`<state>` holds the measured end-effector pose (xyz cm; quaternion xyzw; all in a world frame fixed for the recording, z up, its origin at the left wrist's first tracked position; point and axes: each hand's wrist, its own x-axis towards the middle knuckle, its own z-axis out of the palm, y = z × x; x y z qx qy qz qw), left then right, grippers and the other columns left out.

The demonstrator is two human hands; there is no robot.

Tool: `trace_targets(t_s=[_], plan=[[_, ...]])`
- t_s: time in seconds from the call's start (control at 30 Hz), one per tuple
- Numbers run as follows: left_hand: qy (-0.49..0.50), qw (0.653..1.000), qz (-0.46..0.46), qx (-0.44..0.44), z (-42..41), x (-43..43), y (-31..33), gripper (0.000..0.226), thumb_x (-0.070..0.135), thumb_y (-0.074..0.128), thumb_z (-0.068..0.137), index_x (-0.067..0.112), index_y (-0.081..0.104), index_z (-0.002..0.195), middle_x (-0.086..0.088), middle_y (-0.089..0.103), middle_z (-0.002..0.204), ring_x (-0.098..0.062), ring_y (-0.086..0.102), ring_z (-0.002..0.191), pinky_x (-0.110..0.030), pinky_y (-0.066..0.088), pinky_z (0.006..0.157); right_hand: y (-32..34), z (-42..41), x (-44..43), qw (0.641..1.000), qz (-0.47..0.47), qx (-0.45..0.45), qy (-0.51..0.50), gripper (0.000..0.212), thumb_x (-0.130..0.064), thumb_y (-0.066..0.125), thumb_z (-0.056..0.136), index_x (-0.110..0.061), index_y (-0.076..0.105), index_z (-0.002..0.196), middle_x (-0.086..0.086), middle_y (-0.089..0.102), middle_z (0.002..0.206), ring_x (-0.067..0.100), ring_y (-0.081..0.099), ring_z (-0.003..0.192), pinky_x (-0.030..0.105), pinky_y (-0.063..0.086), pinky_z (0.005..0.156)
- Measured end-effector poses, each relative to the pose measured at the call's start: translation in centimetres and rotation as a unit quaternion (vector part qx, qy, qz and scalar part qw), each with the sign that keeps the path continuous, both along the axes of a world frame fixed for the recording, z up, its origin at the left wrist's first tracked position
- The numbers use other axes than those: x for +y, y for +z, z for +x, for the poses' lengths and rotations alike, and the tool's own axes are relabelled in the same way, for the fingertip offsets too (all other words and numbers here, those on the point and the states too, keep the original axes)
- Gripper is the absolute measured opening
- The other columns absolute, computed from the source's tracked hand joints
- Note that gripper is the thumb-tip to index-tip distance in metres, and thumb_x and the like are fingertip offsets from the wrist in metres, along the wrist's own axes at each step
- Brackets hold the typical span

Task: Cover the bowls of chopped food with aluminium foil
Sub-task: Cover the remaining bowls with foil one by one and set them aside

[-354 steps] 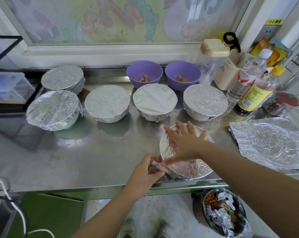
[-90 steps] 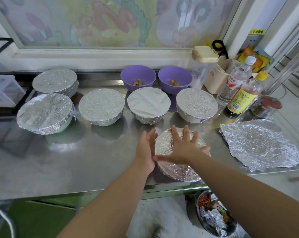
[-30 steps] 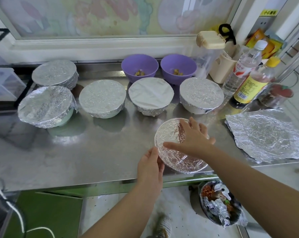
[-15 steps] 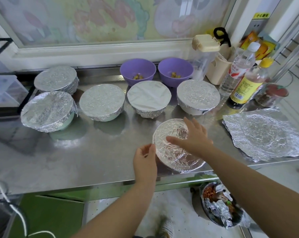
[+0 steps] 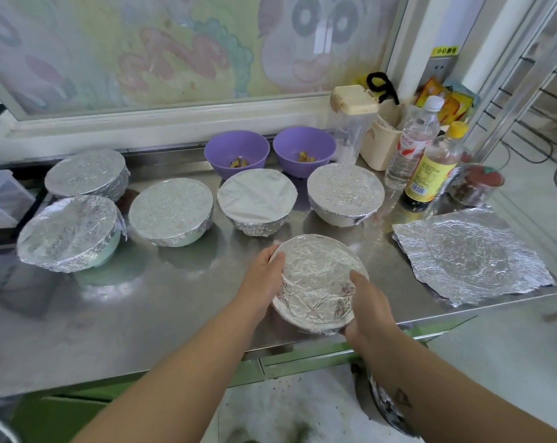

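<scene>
A foil-covered bowl (image 5: 315,279) sits near the front edge of the steel counter (image 5: 162,292). My left hand (image 5: 262,281) grips its left side and my right hand (image 5: 368,306) grips its right side, fingers curled round the rim. Behind it stand several more foil-covered bowls (image 5: 171,212), one with smooth foil (image 5: 257,199) and one at the right (image 5: 346,190). Two purple bowls (image 5: 237,153) (image 5: 304,151) at the back hold chopped food and have no foil. A loose crinkled foil sheet (image 5: 469,254) lies flat at the right.
Two bottles (image 5: 413,145) (image 5: 430,174), a beige holder (image 5: 381,145), a clear lidded jug (image 5: 350,123) and a red-topped jar (image 5: 477,185) crowd the back right corner. A bin with foil scraps (image 5: 385,407) stands on the floor under the counter edge.
My right hand came off the foil top and moved down to the bowl's right side. My left hand closed on the left rim. Both now hold the bowl by its sides.
</scene>
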<state>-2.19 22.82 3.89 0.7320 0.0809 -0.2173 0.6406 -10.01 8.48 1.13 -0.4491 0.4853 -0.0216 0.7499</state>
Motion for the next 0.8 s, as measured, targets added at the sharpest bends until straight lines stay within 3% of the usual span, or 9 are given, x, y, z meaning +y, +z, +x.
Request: trace_targets(t_s=[0.1, 0.2, 0.33, 0.43, 0.5, 0.57, 0.67, 0.8], plan=[[0.054, 0.998, -0.035, -0.029, 0.0, 0.7, 1.6, 0.022, 0.023, 0.05, 0.102, 0.034, 0.057, 0.12, 0.016, 0.065, 0.098, 0.001, 0.063, 0.082, -0.017, 0.051, 0.065, 2.9, 1.3, 0.0, 0.997, -0.041, -0.062, 0.036, 0.041, -0.035, 0.059, 0.098, -0.018, 0.051, 0.134, 0.012, 0.067, 0.119, 0.035, 0.07, 0.102, 0.055, 0.059, 0.087], [0.108, 0.987, -0.069, -0.092, 2.0, 2.4, 4.6, 0.025, 0.017, 0.053, 0.1, 0.028, 0.06, 0.12, 0.015, 0.065, 0.086, 0.009, 0.06, 0.06, -0.008, 0.047, 0.055, 6.4, 4.3, 0.9, 0.979, -0.116, -0.127, 0.107, 0.063, -0.05, 0.064, 0.076, -0.027, 0.054, 0.134, 0.004, 0.07, 0.122, 0.028, 0.071, 0.105, 0.052, 0.057, 0.091], [0.149, 0.972, -0.079, -0.162, 6.6, 6.3, 8.7, 0.031, 0.018, 0.054, 0.099, 0.025, 0.057, 0.128, 0.013, 0.069, 0.1, -0.004, 0.066, 0.085, -0.022, 0.053, 0.076, 10.2, 12.1, 3.4, 0.947, -0.21, -0.177, 0.167, 0.08, -0.07, 0.066, 0.064, -0.038, 0.052, 0.137, 0.006, 0.054, 0.141, 0.029, 0.062, 0.117, 0.054, 0.05, 0.101], [0.174, 0.963, -0.066, -0.196, 11.5, 9.8, 10.8, 0.033, 0.017, 0.055, 0.098, 0.029, 0.056, 0.129, 0.013, 0.067, 0.11, 0.002, 0.065, 0.088, -0.012, 0.05, 0.067, 13.3, 18.9, 6.5, 0.925, -0.245, -0.206, 0.205, 0.099, -0.074, 0.062, 0.053, -0.032, 0.05, 0.142, 0.008, 0.048, 0.146, 0.033, 0.056, 0.125, 0.056, 0.046, 0.106], [0.171, 0.962, -0.054, -0.205, 15.0, 12.7, 11.6, 0.039, 0.02, 0.057, 0.095, 0.029, 0.056, 0.132, 0.009, 0.069, 0.114, 0.0, 0.068, 0.091, -0.021, 0.056, 0.08, 14.6, 23.6, 8.7, 0.911, -0.259, -0.232, 0.222, 0.098, -0.073, 0.062, 0.052, -0.028, 0.054, 0.139, 0.011, 0.057, 0.137, 0.031, 0.062, 0.118, 0.054, 0.05, 0.103], [0.161, 0.967, -0.05, -0.192, 18.3, 15.5, 11.9, 0.047, 0.026, 0.061, 0.088, 0.033, 0.054, 0.134, 0.006, 0.07, 0.118, -0.012, 0.07, 0.103, -0.039, 0.057, 0.093, 14.9, 28.5, 10.6, 0.899, -0.275, -0.242, 0.241, 0.095, -0.074, 0.064, 0.053, -0.028, 0.056, 0.136, 0.008, 0.062, 0.132, 0.03, 0.065, 0.114, 0.053, 0.052, 0.102], [0.155, 0.974, -0.051, -0.155, 22.8, 18.9, 11.2, 0.049, 0.02, 0.065, 0.086, 0.025, 0.054, 0.133, 0.0, 0.071, 0.117, -0.017, 0.07, 0.102, -0.034, 0.058, 0.086, 14.0, 34.8, 13.6, 0.888, -0.277, -0.239, 0.279, 0.091, -0.073, 0.067, 0.059, -0.027, 0.056, 0.137, 0.01, 0.059, 0.137, 0.03, 0.063, 0.119, 0.05, 0.052, 0.102], [0.156, 0.982, -0.067, -0.085, 27.7, 21.7, 8.5, 0.033, 0.008, 0.059, 0.09, 0.02, 0.062, 0.12, -0.001, 0.073, 0.106, -0.016, 0.069, 0.087, -0.038, 0.056, 0.085, 12.4, 40.1, 16.6, 0.868, -0.307, -0.224, 0.321, 0.059, -0.042, 0.069, 0.09, -0.012, 0.054, 0.139, 0.007, 0.063, 0.123, 0.014, 0.063, 0.09, 0.018, 0.049, 0.068]])
